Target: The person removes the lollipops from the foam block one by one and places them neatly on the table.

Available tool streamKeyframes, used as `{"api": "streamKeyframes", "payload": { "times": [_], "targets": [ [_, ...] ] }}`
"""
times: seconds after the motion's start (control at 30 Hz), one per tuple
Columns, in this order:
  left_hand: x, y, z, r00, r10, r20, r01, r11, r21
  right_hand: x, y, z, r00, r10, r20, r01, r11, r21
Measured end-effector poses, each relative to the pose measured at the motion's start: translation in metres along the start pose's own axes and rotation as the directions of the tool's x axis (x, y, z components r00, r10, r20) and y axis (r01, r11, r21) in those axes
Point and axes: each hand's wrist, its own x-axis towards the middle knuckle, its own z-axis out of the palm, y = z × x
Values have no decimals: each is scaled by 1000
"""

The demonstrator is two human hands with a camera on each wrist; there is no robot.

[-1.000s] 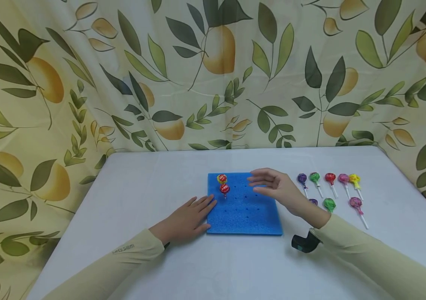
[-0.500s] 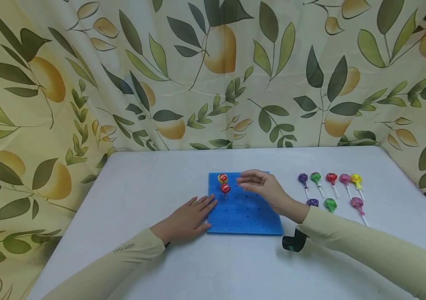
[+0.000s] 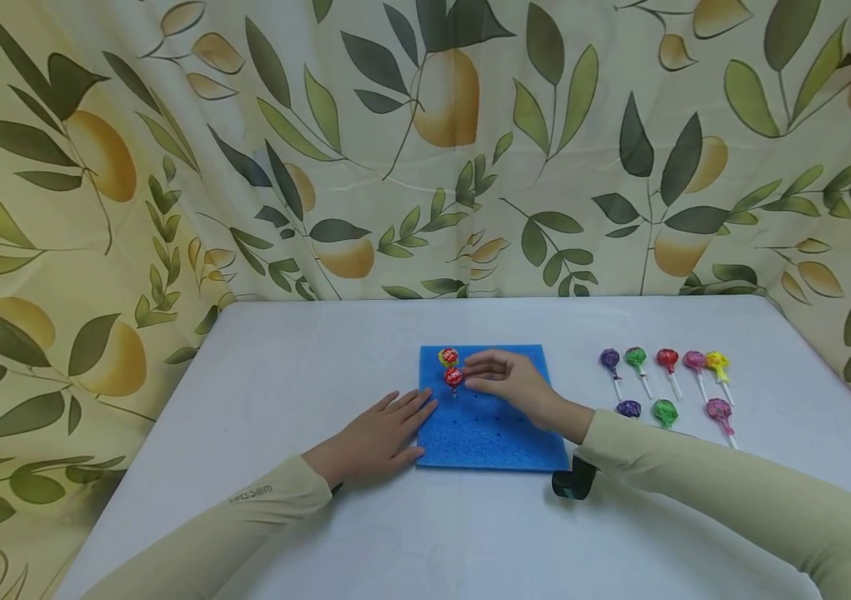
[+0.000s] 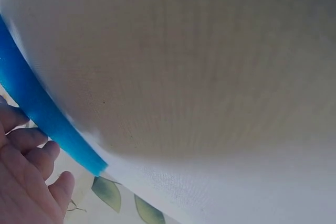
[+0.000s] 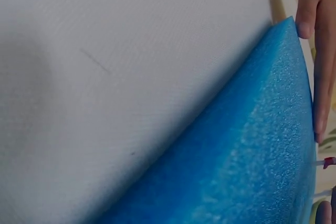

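A blue foam block (image 3: 500, 442) with small holes lies on the table. Two lollipops stand upright in its far left part: a red one (image 3: 453, 377) in front and a red-and-yellow one (image 3: 448, 357) behind. My left hand (image 3: 374, 433) lies along the block's left edge, fingers extended and touching it. Over the block, my right hand (image 3: 515, 387) has its fingertips just right of the red lollipop; a small gap seems to separate them. The left wrist view has the left hand's fingers (image 4: 39, 150) against the foam side. Only a bit of the right fingertips (image 5: 323, 212) enters the right wrist view.
Several wrapped lollipops lie in two rows on the right of the white table (image 3: 260, 367), among them a yellow one (image 3: 717, 363), a green one (image 3: 665, 412) and a pink one (image 3: 718, 411). The right sleeve hides part of the front row. A patterned curtain (image 3: 365, 167) hangs behind.
My right hand has moved left across the foam block, up beside the standing lollipops. My left hand has stayed at the block's left edge.
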Motion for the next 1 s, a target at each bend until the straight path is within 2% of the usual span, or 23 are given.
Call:
{"api": "streamKeyframes", "payload": {
  "times": [0.33, 0.53, 0.77, 1.0],
  "targets": [
    [2, -3, 2, 1000, 7, -2, -7, 1000, 19, 5, 7, 4, 997, -3, 71, 6, 999, -35],
    [2, -4, 1, 1000, 10, -2, -10, 1000, 14, 13, 5, 4, 989, 5, 146, 12, 993, -116],
    [4, -4, 1, 1000, 3, 0, -3, 1000, 13, 27, 0, -4, 964, 46, 262, -4, 987, -159],
    [3, -4, 2, 1000, 4, 6, -4, 1000, 7, 34, 2, -11, 942, 78, 326, -13, 980, -198]
  ]
}}
